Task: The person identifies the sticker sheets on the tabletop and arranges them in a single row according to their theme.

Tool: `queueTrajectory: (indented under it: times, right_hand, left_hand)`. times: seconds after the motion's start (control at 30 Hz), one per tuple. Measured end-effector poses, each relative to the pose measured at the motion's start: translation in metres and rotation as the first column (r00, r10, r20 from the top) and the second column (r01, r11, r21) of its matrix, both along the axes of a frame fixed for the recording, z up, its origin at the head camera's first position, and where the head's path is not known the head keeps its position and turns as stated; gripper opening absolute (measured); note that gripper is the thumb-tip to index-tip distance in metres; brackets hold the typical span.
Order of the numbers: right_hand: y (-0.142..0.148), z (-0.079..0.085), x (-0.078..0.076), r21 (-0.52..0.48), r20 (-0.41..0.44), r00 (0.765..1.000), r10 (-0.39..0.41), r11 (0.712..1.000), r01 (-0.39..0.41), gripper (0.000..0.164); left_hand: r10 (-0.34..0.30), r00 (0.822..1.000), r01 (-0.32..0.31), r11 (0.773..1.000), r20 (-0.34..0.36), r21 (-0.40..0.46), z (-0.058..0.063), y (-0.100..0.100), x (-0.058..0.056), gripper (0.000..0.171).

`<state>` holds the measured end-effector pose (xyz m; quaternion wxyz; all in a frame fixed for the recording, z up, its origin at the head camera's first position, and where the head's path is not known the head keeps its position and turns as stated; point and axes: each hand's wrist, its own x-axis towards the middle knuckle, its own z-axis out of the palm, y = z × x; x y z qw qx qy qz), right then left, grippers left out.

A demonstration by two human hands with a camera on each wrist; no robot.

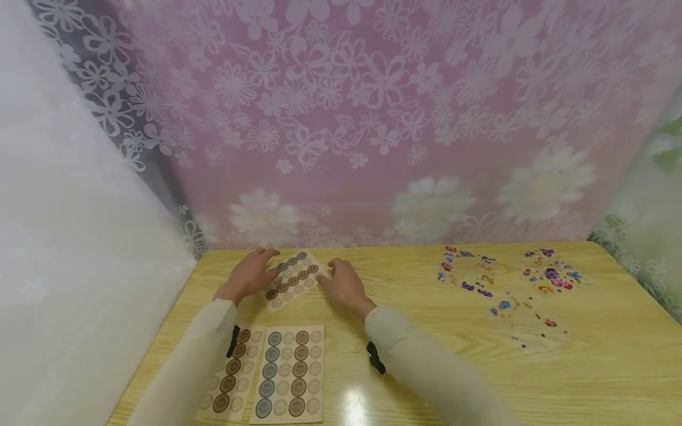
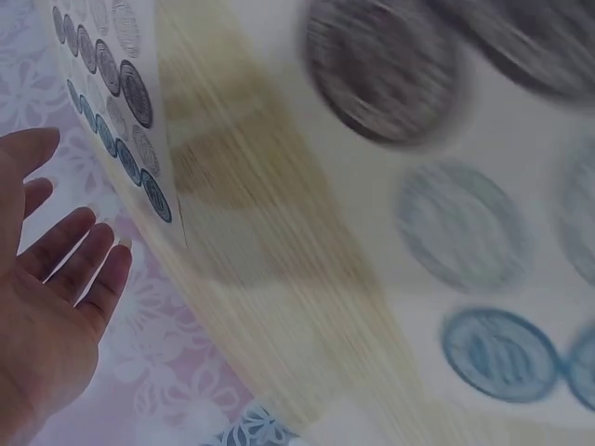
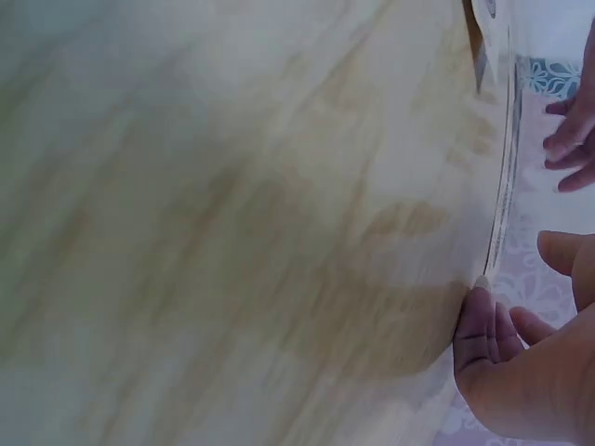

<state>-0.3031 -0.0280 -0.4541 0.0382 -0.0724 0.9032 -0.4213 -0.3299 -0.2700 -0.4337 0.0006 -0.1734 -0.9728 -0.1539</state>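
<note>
A beige sheet of round seal-like stickers (image 1: 292,281), in rows of blue, brown and pale, lies tilted near the table's far edge. My left hand (image 1: 247,276) is at its left side, thumb near the margin. In the left wrist view, that hand (image 2: 60,288) has loosely spread fingers, with a gap between them and the sheet (image 2: 112,111). To the right of the sheet is my right hand (image 1: 345,286), its thumb near the corner. The right wrist view shows this hand (image 3: 530,358) with loosely bent fingers, low at the tabletop, gripping nothing visible.
Two similar sheets lie nearer me: one (image 1: 294,374) in full sight, another (image 1: 242,374) partly under my left forearm. Small colourful flower-like pieces (image 1: 554,277) are scattered in loose groups on the right of the wooden table (image 1: 405,296). A floral curtain (image 1: 341,148) hangs behind.
</note>
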Motion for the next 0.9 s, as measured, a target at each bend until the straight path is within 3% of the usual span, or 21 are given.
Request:
queueTrajectory:
  times: [0.2,0.47,0.63,0.77,0.9]
  right_hand:
    - [-0.007,0.000,-0.006,0.066,0.001,1.000,-0.024,0.998,0.024,0.051]
    - [-0.018,0.000,-0.012,0.243,0.038,0.999,-0.030,0.970,0.020,0.078]
    - [-0.015,-0.001,-0.010,0.322,-0.004,0.999,-0.035,0.946,0.035,0.073]
    - [-0.011,-0.002,-0.008,0.274,-0.027,0.999,-0.032,0.961,0.038,0.059]
    - [-0.005,-0.003,-0.009,0.182,0.016,1.000,-0.019,0.983,0.016,0.052]
  left_hand:
    - [0.023,1.000,-0.023,0.999,-0.015,-0.029,-0.001,0.019,-0.015,0.043]
    - [-0.017,0.999,0.014,0.999,-0.047,-0.047,-0.008,0.044,-0.033,0.039]
    - [-0.029,0.998,0.026,0.999,-0.047,-0.046,-0.011,0.058,-0.040,0.038]
    - [-0.016,0.999,0.014,0.998,-0.040,-0.060,-0.021,0.062,-0.044,0.035]
    - [0.012,1.000,-0.012,0.997,-0.005,-0.070,-0.026,0.063,-0.048,0.040]
